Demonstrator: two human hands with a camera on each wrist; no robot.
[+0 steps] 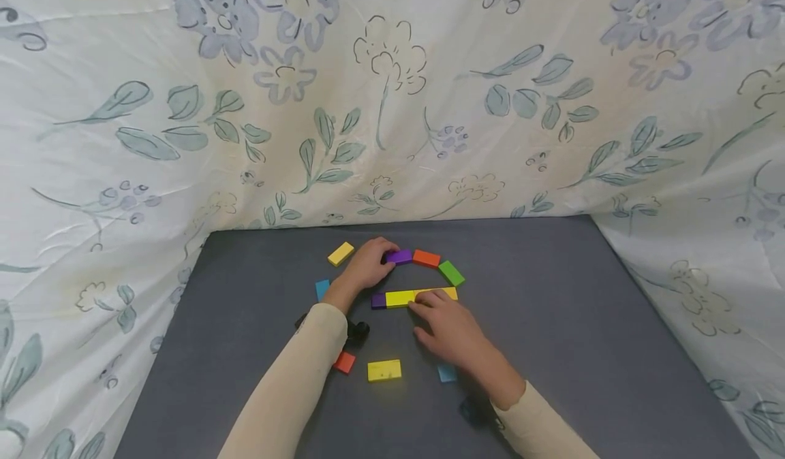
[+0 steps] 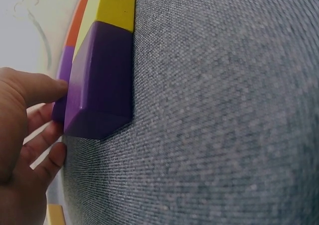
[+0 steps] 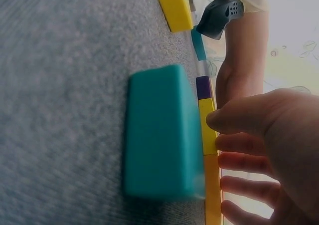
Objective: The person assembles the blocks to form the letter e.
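**A:** ok so where was the piece compared to the grip?

**B:** The violet block point(image 1: 401, 257) sat right in the left grip point(image 1: 370, 263), pinched at its left end, thumb on the near side and fingers on the far side. Most of its length stuck out to the right. It was down on the dark grey worktop point(image 1: 540, 350), at the left end of a curve, with the orange-red block point(image 1: 426, 259) next to it and the green block point(image 1: 452, 274) angling down after that.

**A:** And the right grip point(image 1: 450, 326)?

**B:** Way looser lol. Fingers spread and pretty straight, not wrapped round anything. They lay at the straight row just in front of the curve, by the yellow block point(image 1: 398, 299) and the amber block point(image 1: 452, 293). Couldn't tell if they were pressing.

**A:** What was on the other end of that row?

**B:** Dark purple block point(image 1: 378, 301), touching the yellow one. From the left wrist it sat closer to the camera than the pinched piece, just beside the thumb.

**A:** Anything else near the hands?

**B:** A teal block point(image 1: 447, 374) by the right wrist, a blue block point(image 1: 321, 289) beside the left forearm, and a pale yellow block point(image 1: 340, 254) left of the pinching hand.
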